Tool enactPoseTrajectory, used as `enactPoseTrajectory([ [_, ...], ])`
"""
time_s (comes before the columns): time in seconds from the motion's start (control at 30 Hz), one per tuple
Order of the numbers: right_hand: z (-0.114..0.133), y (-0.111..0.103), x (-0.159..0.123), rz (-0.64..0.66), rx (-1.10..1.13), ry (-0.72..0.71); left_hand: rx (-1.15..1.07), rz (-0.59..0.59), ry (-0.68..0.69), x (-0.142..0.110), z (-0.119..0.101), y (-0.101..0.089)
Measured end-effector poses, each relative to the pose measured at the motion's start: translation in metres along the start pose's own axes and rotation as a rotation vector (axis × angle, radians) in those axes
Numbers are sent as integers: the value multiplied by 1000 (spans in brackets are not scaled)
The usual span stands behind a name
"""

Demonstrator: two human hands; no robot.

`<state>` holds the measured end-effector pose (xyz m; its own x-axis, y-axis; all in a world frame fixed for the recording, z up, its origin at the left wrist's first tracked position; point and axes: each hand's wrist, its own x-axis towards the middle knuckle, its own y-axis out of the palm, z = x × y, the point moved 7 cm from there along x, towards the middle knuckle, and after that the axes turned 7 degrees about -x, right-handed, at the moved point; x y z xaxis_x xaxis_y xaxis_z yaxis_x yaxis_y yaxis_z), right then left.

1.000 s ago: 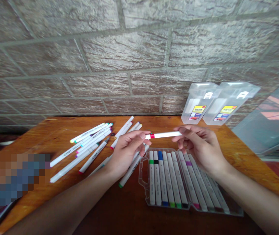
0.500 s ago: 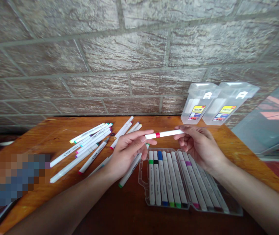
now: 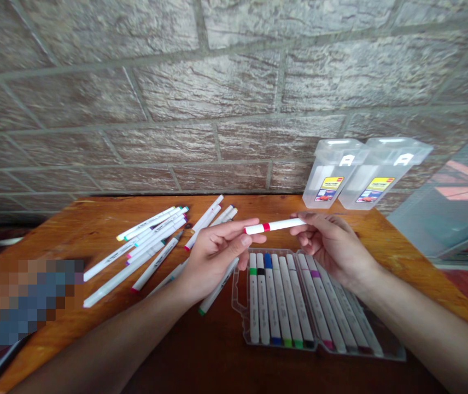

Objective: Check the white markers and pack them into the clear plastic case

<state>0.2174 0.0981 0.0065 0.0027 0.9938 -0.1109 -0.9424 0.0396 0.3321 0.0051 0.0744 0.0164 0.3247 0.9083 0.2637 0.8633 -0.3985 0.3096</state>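
A white marker (image 3: pixel 285 224) with a red band and a red end is held level above the table between my two hands. My right hand (image 3: pixel 332 241) pinches its plain right end between thumb and fingers. Around the banded left end are the fingers of my left hand (image 3: pixel 217 254), with the thumb just under the red tip. Below my hands lies an open clear plastic case (image 3: pixel 238 295) with several white markers (image 3: pixel 279 301) lined up in both halves. A green-ended marker (image 3: pixel 217 290) lies partly hidden under my left hand.
Several loose markers (image 3: pixel 147 235) are strewn over the left of the wooden table (image 3: pixel 98 213). Two upright clear marker boxes (image 3: pixel 328 169) with labels stand at the back right, by the brick wall (image 3: pixel 226 137). A dark-edged object (image 3: pixel 0 366) is at the lower left, partly blurred out.
The marker has shifted slightly, and its red left end now shows clear of my left thumb. The thumb sits a little lower. The case and loose markers have stayed in place.
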Motion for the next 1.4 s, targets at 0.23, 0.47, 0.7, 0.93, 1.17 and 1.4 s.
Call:
enactPoseTrajectory([
  [0.23,3,-1,-1,-7,-16,-42,-24,-31,-31,1,1,0],
  [0.47,14,3,-6,-9,-96,-145,50,-122,-55,3,3,-6],
  [0.7,16,3,-7,-29,-119,-172,128,-153,-50,3,0,-6],
  [0.93,17,5,-10,11,-175,-212,124,-176,-63,5,0,-7],
  [1.17,17,8,-11,63,-207,-258,147,-198,-48,5,-3,-6],
  [1.4,16,9,-12,93,-212,-272,163,-213,-44,5,0,-9],
])
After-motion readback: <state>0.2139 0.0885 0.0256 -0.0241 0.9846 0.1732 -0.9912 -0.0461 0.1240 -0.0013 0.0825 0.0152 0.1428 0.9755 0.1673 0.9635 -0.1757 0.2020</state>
